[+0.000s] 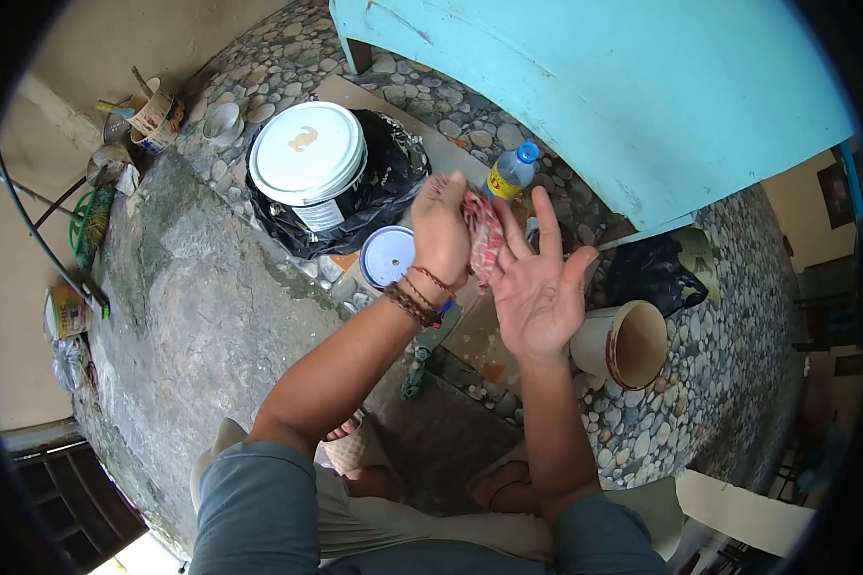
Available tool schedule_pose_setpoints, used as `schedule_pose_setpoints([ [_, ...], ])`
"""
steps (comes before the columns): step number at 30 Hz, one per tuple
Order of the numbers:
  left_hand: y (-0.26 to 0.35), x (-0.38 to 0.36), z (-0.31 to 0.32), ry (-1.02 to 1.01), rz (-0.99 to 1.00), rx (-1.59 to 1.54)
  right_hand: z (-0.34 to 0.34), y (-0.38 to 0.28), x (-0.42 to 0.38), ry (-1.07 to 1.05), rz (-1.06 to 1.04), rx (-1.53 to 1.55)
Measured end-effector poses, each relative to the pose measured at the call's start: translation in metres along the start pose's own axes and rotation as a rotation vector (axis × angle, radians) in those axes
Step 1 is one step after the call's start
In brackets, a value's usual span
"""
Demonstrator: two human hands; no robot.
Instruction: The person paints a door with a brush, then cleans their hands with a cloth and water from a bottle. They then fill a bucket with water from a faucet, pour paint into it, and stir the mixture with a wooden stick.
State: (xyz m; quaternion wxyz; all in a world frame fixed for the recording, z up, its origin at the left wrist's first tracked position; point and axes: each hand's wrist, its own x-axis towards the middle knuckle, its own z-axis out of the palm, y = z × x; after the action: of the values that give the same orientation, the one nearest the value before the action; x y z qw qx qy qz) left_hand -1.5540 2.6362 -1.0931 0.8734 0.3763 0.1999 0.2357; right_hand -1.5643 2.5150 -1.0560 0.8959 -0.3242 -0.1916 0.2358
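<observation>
A crumpled red and white cloth hangs between my two hands. My left hand, with braided bracelets at the wrist, has its fingers curled against the cloth. Palm up and fingers spread, my right hand touches the cloth's right side. Just beyond the hands stands a clear plastic bottle with a blue cap and yellow label. A white lidded bucket sits on black plastic to the left. Below it is a round bluish-white lid or container, partly hidden by my left wrist.
A light blue panel fills the upper right. An open beige bucket lies tilted on the pebbled floor at right, near a black bag. Paint-stained containers stand at upper left. A small green object lies below my left wrist.
</observation>
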Motion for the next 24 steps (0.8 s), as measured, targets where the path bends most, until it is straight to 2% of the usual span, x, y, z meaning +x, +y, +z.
schedule_pose_setpoints([
  [1,0.004,0.005,-0.001,-0.018,0.026,-0.07,0.002,-0.003,-0.002,0.006,0.068,0.045],
  [3,0.009,0.01,0.003,-0.051,0.081,-0.002,-0.01,-0.012,0.005,-0.034,0.089,0.016],
  [5,0.015,0.005,0.011,-0.108,0.24,0.44,-0.023,-0.013,0.013,-0.041,-0.119,-0.579],
  [6,0.02,-0.015,0.022,-0.15,0.216,0.634,-0.013,-0.01,0.013,-0.031,-0.103,-0.687],
  [7,0.0,-0.023,0.025,-0.076,0.421,0.587,0.007,-0.003,0.009,-0.018,-0.04,-0.78],
  [9,-0.008,-0.012,0.007,-0.074,0.45,0.669,-0.003,0.009,0.006,-0.068,-0.033,-0.885],
  [10,-0.004,-0.007,0.005,-0.03,0.285,0.581,-0.003,0.01,0.002,-0.07,-0.019,-0.883],
  [11,-0.001,0.002,0.002,-0.027,0.284,0.583,-0.002,0.009,-0.001,-0.109,-0.016,-0.885],
  [13,0.005,0.011,-0.005,-0.037,0.154,0.336,-0.001,0.004,-0.003,-0.141,0.003,-0.88],
  [15,0.008,0.005,0.002,-0.056,0.155,0.32,-0.004,-0.003,0.007,-0.041,-0.012,-0.802],
  [16,0.012,-0.01,0.01,-0.108,0.166,0.46,-0.006,-0.001,0.013,0.11,-0.107,-0.823],
  [17,0.01,-0.019,0.018,-0.16,0.178,0.597,-0.007,0.001,0.013,0.114,-0.103,-0.823],
  [18,-0.003,-0.024,0.027,-0.101,0.259,0.465,-0.007,0.004,0.013,0.16,0.008,-0.808],
  [19,-0.004,-0.022,0.023,-0.101,0.254,0.464,-0.007,0.007,0.013,0.206,0.117,-0.793],
  [20,-0.003,-0.017,0.017,-0.089,0.209,0.461,-0.019,0.022,0.012,0.163,-0.069,-0.889],
  [23,0.002,-0.005,0.008,-0.047,0.199,0.516,-0.011,0.015,0.003,0.088,-0.023,-1.053],
  [24,0.0,-0.004,0.006,-0.049,0.207,0.558,-0.016,0.018,0.004,0.093,-0.086,-1.019],
])
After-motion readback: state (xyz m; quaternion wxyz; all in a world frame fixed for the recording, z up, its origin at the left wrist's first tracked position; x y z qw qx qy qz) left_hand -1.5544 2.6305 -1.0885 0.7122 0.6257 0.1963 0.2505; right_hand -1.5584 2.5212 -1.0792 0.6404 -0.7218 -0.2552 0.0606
